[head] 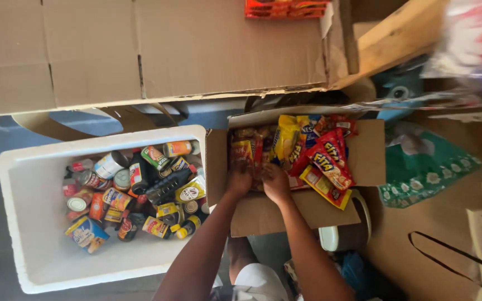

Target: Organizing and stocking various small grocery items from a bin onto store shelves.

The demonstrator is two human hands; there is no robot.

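Leftmost, one white foam cooler point(34, 223) sat on the floor, holding a heap of cans and bottles point(135, 192) too jumbled to count exactly, well over a dozen. Just beside it stood one open cardboard box point(366, 150) packed with snack packets point(308, 150): at least two red ones, a couple of yellow, the rest too overlapped to number. Two hands reached into that box side by side. The left hand point(240, 179) rested on the packets near the box's left wall, fingers curled downward; whether they gripped anything could not be told. The right hand point(275, 182), touching the packets just right of it, had its fingers likewise bent and hidden. One flattened cardboard sheet point(140, 50) lay above both containers.
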